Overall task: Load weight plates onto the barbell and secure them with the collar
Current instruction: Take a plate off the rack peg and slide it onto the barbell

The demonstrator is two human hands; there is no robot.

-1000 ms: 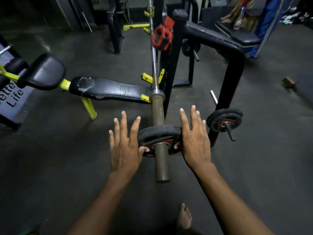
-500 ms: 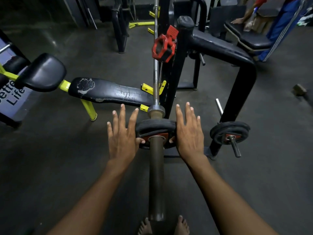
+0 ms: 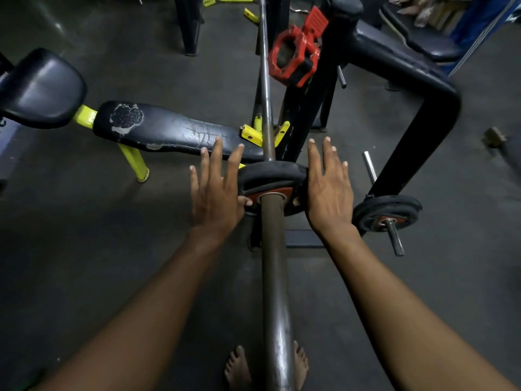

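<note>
Dim gym flooring of dark, scuffed rubber spreads under everything, with benches and racks crowding the far side.

At the centre, a small black rubber-rimmed weight plate with a red hub sits threaded on the thick brown steel sleeve of the barbell, apparently pushed close to the sleeve's inner shoulder, where the thin bar runs away from the person. The left hand and right hand flank it, palms pressed flat against its rim on either side, fingers splayed and pointing forward, thumbs resting on the near face beside the hub. Neither hand is curled around anything; the plate is pinched between open palms, not gripped.

Beyond the fingertips and slightly to the right, a red plastic clamp collar with its lever flipped up hangs on a black rack upright, well apart from the plate. To the right of the right wrist, a second black plate on a short steel storage peg waits. Beyond the left fingers lies a worn black padded bench with yellow legs. Bare feet stand directly below the sleeve's near end.

The risk, as I judge it: with no collar on, the plate could slide back along the sleeve if the bar tips, and drop towards those feet. Thumbs near the hub could be pinched if another plate is pushed on.
</note>
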